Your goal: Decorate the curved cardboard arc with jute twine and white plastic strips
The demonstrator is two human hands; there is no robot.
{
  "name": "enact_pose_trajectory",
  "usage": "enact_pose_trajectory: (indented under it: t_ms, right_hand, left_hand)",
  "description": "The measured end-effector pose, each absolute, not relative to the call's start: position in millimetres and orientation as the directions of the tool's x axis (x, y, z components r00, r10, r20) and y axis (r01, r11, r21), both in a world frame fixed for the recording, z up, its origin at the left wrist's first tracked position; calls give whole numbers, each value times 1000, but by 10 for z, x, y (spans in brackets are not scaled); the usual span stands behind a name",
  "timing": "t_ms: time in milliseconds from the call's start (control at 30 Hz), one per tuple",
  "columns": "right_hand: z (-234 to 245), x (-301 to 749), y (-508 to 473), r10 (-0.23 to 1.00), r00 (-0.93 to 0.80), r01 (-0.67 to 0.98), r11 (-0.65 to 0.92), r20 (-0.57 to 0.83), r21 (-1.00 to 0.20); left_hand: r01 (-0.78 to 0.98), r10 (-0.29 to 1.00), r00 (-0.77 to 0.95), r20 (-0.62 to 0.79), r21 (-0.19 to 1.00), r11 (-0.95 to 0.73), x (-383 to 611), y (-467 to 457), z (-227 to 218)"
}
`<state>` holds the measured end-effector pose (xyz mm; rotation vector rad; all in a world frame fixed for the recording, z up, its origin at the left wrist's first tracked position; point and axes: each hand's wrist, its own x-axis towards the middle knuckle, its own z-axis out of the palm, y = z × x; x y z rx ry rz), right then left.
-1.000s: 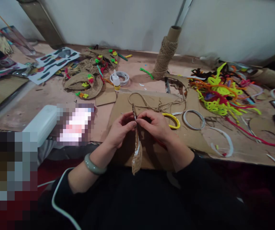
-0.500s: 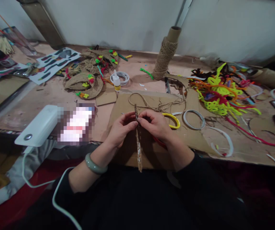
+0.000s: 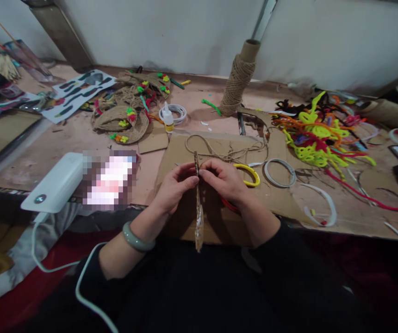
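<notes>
My left hand and my right hand pinch the top of a flat jute-covered disc held edge-on, upright, over a sheet of cardboard. Both hands have their fingers closed on its upper rim. A strand of jute twine runs from the disc across the cardboard towards the twine spool at the back. A yellow ring lies just right of my right hand. A green bangle sits on my left wrist.
A glue bottle stands behind the cardboard. Finished jute discs with coloured flowers lie back left. A pile of pipe cleaners fills the right. White rings lie right. A white power bank with cable sits left.
The disc has turned from showing part of its face to fully edge-on. Both hands stay pinched at its top. The view has shifted slightly.
</notes>
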<state>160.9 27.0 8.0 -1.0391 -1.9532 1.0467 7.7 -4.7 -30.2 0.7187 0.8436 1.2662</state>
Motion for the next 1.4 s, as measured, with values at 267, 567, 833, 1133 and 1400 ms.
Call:
enact_pose_trajectory:
  t_ms: [267,567,833,1133,1400]
  right_hand:
    - [86,1598,271,887,-430,343,334,170,-878]
    - [79,1619,287,873,-458,334,347,171,-877]
    - [73,1608,286,879,-452,347,329,150,-878]
    - [62,1611,288,881,-452,348,320,142,-881]
    - [54,1617,291,877,-457,343,331,152,-879]
  left_hand:
    - [-500,986,62,-156,850,166,91,-47,-332]
    - [-498,985,84,-149,850,171,91,-44,-325]
    - [-469,987,94,-129,869,158,91,-42,-321]
    - [-465,987,88,-132,871,158,92,-35,-328]
    - [-451,987,102,-122,879,155,84,-29,-344]
